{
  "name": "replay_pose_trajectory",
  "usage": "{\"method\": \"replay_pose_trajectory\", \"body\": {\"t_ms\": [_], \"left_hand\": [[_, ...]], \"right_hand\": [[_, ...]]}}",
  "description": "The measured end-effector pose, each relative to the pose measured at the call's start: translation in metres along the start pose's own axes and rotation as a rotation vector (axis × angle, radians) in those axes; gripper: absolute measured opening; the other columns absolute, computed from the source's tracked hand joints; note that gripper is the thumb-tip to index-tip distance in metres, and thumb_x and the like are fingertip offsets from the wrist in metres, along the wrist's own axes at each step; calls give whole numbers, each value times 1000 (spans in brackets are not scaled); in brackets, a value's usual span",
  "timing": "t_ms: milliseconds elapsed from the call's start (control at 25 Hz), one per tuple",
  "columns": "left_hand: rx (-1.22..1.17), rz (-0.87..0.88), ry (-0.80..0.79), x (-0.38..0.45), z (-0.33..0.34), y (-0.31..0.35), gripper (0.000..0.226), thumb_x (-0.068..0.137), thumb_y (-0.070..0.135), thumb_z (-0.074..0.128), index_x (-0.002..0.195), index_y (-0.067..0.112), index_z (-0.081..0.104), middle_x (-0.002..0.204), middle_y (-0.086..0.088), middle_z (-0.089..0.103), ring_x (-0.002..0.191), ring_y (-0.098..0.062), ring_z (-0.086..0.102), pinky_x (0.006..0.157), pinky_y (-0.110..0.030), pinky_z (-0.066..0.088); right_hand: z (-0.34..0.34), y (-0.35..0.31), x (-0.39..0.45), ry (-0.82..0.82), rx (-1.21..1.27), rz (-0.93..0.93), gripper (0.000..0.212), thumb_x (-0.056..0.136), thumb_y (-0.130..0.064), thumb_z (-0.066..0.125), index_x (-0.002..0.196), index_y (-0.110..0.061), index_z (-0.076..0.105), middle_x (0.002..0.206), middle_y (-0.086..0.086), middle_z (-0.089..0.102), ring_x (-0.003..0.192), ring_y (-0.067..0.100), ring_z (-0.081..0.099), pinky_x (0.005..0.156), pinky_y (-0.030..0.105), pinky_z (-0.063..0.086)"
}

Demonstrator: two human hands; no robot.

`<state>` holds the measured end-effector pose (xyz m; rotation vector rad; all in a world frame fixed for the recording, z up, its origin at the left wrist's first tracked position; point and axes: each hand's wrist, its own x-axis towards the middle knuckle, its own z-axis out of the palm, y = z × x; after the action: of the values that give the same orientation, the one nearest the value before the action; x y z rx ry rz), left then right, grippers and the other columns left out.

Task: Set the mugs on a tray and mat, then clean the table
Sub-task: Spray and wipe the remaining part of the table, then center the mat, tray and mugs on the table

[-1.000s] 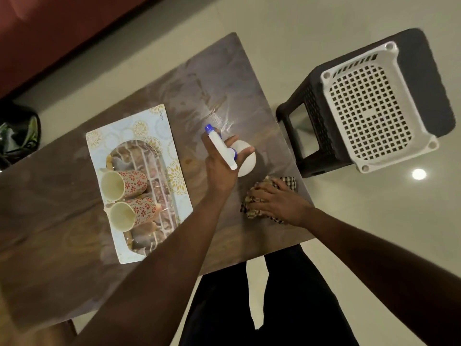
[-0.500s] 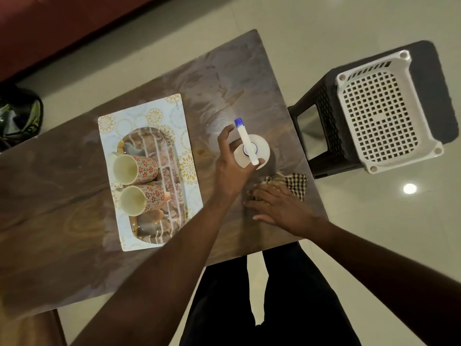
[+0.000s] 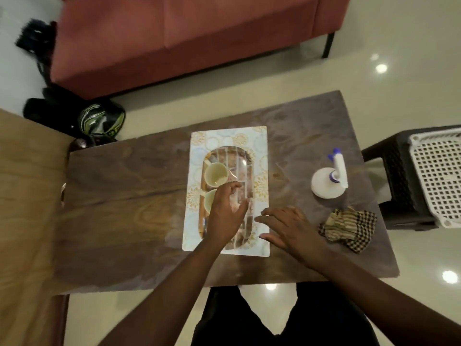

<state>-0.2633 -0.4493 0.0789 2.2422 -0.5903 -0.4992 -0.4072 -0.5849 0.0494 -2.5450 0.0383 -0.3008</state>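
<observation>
- Spray bottle (image 3: 330, 178) stands at the table's (image 3: 124, 208) right side; checked cloth (image 3: 349, 226) lies crumpled just nearer.
- Stool (image 3: 399, 186) with white basket (image 3: 439, 176) stands right of table; sofa (image 3: 187, 33) beyond the far edge.
- Two mugs (image 3: 215, 174) lie on the tray (image 3: 245, 161), tray on the mat (image 3: 259, 138), mid-table.
- Left hand (image 3: 225, 216) over the nearer mug, fingers loosely spread, contact unclear.
- Right hand (image 3: 289, 231) open flat at the mat's near right corner.

Both hands (image 3: 225, 216) (image 3: 290, 227) over tray (image 3: 245, 156) on mat (image 3: 262, 136), holding nothing; spray bottle (image 3: 329, 182), cloth (image 3: 349, 224) right

dim, soft, glare-spotted floor (image 3: 381, 68)
</observation>
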Motion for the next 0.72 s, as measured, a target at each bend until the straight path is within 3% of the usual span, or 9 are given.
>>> {"method": "replay_pose_trajectory", "body": {"t_ms": [200, 360, 440, 560, 720], "left_hand": [[28, -11, -72, 2, -74, -62, 38, 83, 19, 72, 118, 15, 57, 120, -2, 58, 108, -15, 56, 87, -22, 43], [-51, -93, -119, 19, -128, -118, 38, 82, 28, 69, 117, 22, 55, 121, 0, 59, 113, -17, 57, 94, -31, 48], [-15, -138, -122, 32, -144, -139, 38, 84, 27, 69, 118, 22, 54, 123, 2, 58, 116, -14, 56, 91, -21, 42], [21, -227, -180, 50, -141, -170, 38, 86, 26, 69, 120, 19, 54, 125, 1, 57, 118, -14, 54, 88, -19, 37], [20, -368, -181, 76, -111, -207, 41, 85, 23, 71, 121, 12, 55, 127, -8, 57, 118, -24, 55, 94, -29, 43]], "right_hand": [[60, -74, 57, 93, 10, 186, 37, 97, -47, 39, 116, -22, 59, 111, 0, 65, 103, 17, 59, 83, 35, 47], [105, -120, 98, 178, -75, 269, 46, 98, -48, 32, 113, -16, 63, 108, 4, 67, 94, 24, 67, 81, 29, 45], [123, -137, 118, 154, -109, 323, 46, 99, -46, 30, 115, -17, 62, 111, 7, 67, 94, 26, 67, 79, 35, 53], [149, -143, 125, 146, -147, 397, 39, 95, -41, 39, 112, -16, 64, 111, 11, 67, 93, 30, 66, 75, 39, 55], [154, -110, 109, 340, 46, 738, 35, 94, -41, 38, 116, -15, 49, 112, 15, 61, 101, 34, 59, 85, 42, 47]]}}
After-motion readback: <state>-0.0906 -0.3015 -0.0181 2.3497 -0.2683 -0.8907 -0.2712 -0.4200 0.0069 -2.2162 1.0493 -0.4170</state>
